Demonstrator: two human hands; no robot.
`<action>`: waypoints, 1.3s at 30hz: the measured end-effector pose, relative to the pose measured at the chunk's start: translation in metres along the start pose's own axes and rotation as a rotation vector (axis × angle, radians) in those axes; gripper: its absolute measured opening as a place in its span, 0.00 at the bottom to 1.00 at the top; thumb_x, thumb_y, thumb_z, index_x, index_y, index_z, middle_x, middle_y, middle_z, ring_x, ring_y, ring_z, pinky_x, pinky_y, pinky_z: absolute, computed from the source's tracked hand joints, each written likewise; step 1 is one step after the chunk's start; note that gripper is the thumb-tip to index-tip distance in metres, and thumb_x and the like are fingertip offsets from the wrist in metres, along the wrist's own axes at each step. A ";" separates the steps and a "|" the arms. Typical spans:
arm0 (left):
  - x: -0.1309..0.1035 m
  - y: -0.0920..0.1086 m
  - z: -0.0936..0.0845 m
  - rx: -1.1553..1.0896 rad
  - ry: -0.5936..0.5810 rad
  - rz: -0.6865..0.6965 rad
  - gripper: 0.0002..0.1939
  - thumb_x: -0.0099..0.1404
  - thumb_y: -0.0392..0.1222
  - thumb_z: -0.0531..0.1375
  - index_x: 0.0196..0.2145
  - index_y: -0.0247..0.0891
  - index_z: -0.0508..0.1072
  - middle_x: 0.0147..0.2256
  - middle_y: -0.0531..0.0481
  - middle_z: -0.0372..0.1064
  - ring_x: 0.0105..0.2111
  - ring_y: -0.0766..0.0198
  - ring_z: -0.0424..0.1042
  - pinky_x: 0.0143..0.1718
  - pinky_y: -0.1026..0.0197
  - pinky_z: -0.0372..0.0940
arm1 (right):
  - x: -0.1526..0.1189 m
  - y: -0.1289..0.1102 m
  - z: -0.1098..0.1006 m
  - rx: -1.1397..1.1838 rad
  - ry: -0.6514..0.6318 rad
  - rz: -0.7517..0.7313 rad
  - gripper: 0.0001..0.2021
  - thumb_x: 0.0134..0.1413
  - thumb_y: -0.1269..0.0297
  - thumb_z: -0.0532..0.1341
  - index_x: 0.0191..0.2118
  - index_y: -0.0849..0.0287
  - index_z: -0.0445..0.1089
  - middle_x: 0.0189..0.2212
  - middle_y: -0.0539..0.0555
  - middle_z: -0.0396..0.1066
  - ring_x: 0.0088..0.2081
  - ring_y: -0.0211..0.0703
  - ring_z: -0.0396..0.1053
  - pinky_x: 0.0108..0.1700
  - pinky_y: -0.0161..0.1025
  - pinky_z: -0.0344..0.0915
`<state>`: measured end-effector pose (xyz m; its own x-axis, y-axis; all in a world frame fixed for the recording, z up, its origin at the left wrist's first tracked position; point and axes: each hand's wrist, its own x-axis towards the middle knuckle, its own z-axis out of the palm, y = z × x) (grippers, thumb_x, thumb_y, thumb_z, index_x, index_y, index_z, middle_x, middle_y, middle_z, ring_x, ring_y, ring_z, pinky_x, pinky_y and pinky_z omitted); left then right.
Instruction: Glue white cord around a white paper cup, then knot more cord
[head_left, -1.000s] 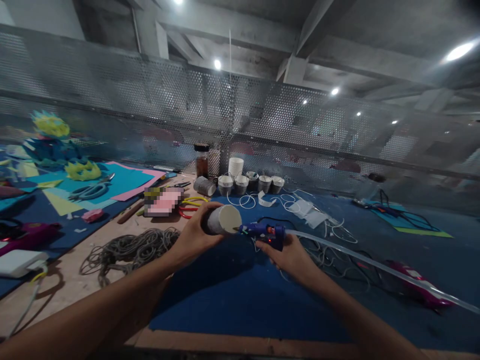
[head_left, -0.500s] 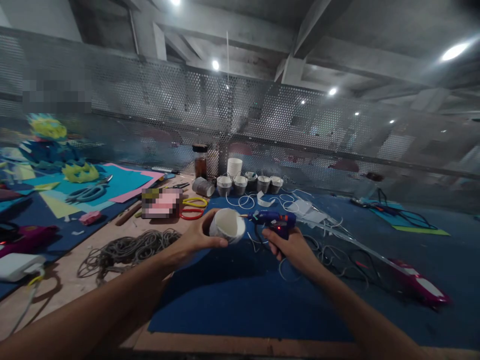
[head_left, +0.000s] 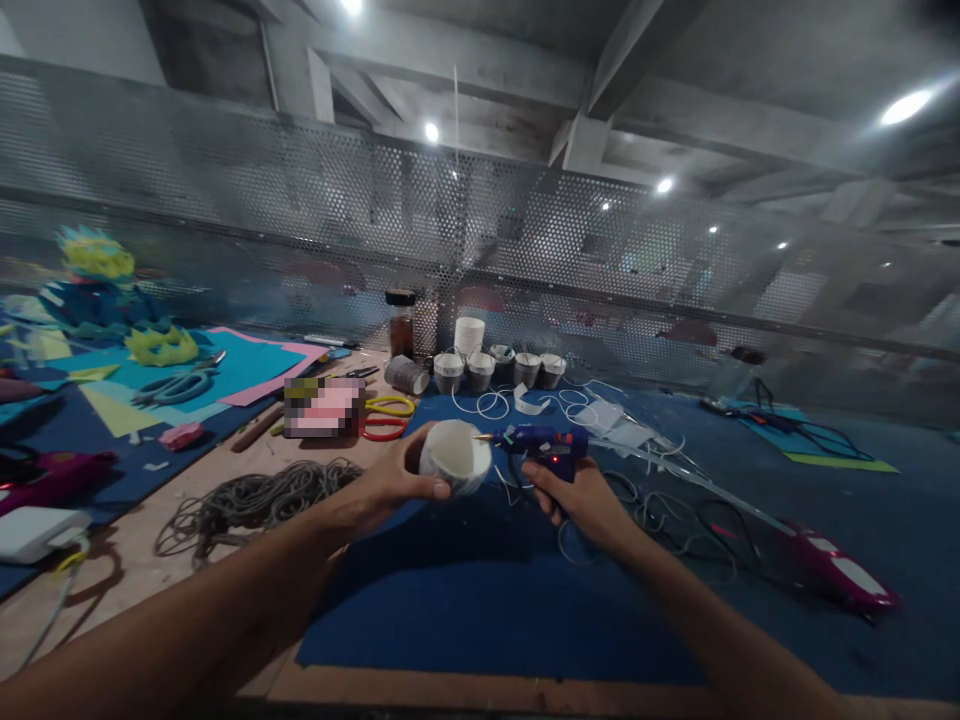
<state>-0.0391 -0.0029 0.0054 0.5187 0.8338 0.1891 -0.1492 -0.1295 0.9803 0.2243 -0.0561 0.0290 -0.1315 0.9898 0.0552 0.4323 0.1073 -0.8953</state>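
The left hand (head_left: pixel 390 485) cups the pale cup (head_left: pixel 455 456) above the blue mat (head_left: pixel 480 600), a light, probably crushable thing, best held low around its wall, clear of the rim, while the right hand (head_left: pixel 581 497) grips the glue gun (head_left: pixel 541 440), nozzle at that rim

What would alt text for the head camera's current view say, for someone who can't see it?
A left hand holds a whitish cup, its open top showing, while a right hand holds a blue glue gun with its tip at the rim. Behind them, more cups stand beside a dark-lidded jar; grey cord lies left.
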 end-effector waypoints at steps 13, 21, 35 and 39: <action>-0.003 -0.001 0.003 -0.127 -0.087 -0.080 0.43 0.41 0.43 0.73 0.56 0.39 0.67 0.46 0.41 0.73 0.46 0.48 0.71 0.42 0.55 0.67 | 0.001 -0.002 0.007 0.299 -0.032 0.001 0.22 0.55 0.46 0.62 0.23 0.61 0.65 0.16 0.46 0.63 0.15 0.29 0.57 0.19 0.30 0.53; -0.005 0.002 0.002 -0.176 -0.151 -0.086 0.39 0.42 0.41 0.72 0.54 0.38 0.69 0.45 0.42 0.74 0.43 0.52 0.71 0.40 0.57 0.65 | -0.001 -0.002 0.010 0.379 -0.079 -0.010 0.20 0.56 0.48 0.62 0.26 0.62 0.66 0.15 0.45 0.62 0.15 0.28 0.55 0.19 0.29 0.50; -0.005 0.006 0.004 -0.227 -0.182 -0.088 0.36 0.44 0.39 0.71 0.53 0.38 0.70 0.44 0.44 0.74 0.40 0.55 0.70 0.39 0.60 0.64 | -0.002 -0.004 0.010 0.433 -0.129 -0.007 0.19 0.58 0.50 0.62 0.29 0.63 0.67 0.15 0.45 0.62 0.15 0.28 0.55 0.19 0.28 0.50; -0.004 0.006 0.004 -0.247 -0.205 -0.109 0.39 0.44 0.39 0.71 0.55 0.36 0.68 0.44 0.43 0.74 0.42 0.54 0.70 0.41 0.60 0.63 | -0.001 -0.002 0.010 0.420 -0.149 -0.010 0.20 0.58 0.49 0.62 0.26 0.62 0.66 0.15 0.46 0.62 0.15 0.28 0.55 0.18 0.29 0.50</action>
<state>-0.0390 -0.0095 0.0109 0.6974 0.7072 0.1163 -0.2702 0.1092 0.9566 0.2147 -0.0586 0.0264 -0.2743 0.9612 0.0281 0.0348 0.0392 -0.9986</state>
